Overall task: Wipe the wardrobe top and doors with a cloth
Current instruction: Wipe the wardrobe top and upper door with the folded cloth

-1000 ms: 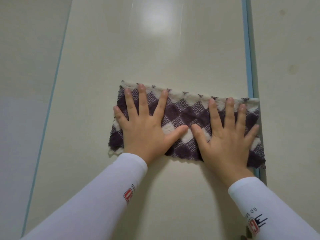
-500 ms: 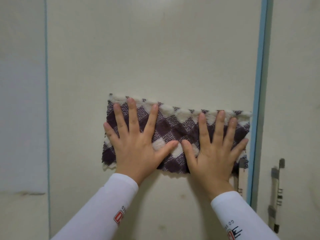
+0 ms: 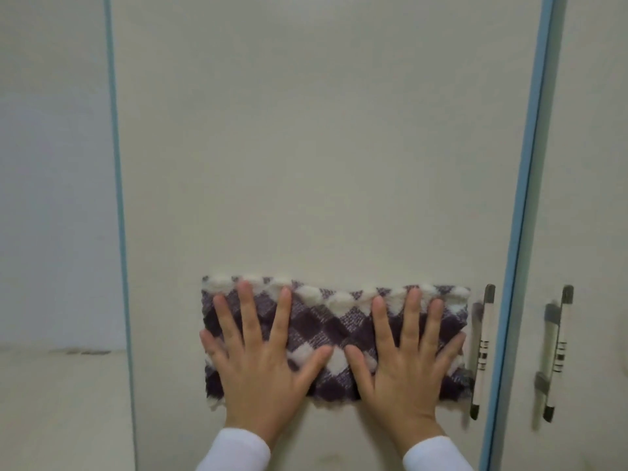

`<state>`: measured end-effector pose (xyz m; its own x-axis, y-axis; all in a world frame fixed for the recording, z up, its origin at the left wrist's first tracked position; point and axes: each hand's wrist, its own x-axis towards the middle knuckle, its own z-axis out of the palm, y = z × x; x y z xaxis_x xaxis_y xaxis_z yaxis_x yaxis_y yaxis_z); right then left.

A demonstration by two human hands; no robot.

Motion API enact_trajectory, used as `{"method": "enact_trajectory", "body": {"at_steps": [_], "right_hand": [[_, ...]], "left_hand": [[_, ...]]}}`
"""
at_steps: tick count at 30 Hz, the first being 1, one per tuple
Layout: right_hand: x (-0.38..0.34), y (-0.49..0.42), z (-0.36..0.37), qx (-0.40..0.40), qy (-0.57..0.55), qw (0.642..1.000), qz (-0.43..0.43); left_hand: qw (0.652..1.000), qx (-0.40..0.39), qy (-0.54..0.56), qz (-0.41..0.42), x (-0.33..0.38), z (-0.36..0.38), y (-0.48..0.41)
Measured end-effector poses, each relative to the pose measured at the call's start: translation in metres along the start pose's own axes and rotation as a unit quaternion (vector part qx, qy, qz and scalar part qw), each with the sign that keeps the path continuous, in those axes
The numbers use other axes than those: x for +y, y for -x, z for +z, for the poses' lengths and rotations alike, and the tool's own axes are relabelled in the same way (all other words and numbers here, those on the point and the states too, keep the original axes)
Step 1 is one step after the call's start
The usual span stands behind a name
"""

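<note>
Nearest the camera, two white sleeves, the left sleeve (image 3: 234,450) and the right sleeve (image 3: 436,453), came up from the bottom edge. The left hand (image 3: 261,365) and the right hand (image 3: 404,372) lay side by side, palms flat and fingers spread straight and pointing upward, with the thumbs angled toward each other and their tips close together. Both hands pressed on a folded checked cloth (image 3: 334,321), dark purple and cream, and neither hand curled round it. The cloth was spread wide as a horizontal band against the cream wardrobe door (image 3: 323,147), low on the panel, with its fluffy cream top edge showing above the fingertips. Its right end lay just beside the door's upright bar handle (image 3: 482,351), pale with dark ends; whether the two touched could not be told. A light blue edge strip (image 3: 530,164) ran down the door's right side, and past it a neighbouring door (image 3: 598,164) carried a matching handle (image 3: 557,351). On the left a thinner blue strip (image 3: 117,164) bounded the door, with a plain pale surface (image 3: 51,164) beyond it.
</note>
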<state>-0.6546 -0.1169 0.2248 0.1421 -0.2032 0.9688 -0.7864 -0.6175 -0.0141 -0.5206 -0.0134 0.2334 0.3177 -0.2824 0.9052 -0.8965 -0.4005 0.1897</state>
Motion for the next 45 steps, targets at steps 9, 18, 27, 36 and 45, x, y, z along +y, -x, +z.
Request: {"method": "enact_trajectory", "body": {"at_steps": [9,18,27,36,45], "right_hand": [[-0.041,-0.022,-0.003,0.009,-0.002,1.0,-0.013],[-0.084,-0.065,-0.007,0.011,-0.012,1.0,-0.005],[-0.085,0.048,0.016,-0.03,-0.015,0.997,-0.065],[-0.077,0.141,0.031,-0.098,-0.027,0.993,-0.06],[-0.067,0.141,0.024,-0.083,-0.023,0.992,-0.091]], "left_hand": [[0.995,-0.005,0.046,-0.083,-0.004,-0.02,-0.028],[0.995,0.081,-0.05,-0.006,-0.067,-0.03,-0.07],[0.999,0.025,-0.02,-0.009,-0.091,0.004,0.038],[0.999,-0.033,-0.029,0.027,-0.106,0.032,0.118],[0.996,-0.07,-0.004,-0.049,-0.086,0.029,0.134]]}}
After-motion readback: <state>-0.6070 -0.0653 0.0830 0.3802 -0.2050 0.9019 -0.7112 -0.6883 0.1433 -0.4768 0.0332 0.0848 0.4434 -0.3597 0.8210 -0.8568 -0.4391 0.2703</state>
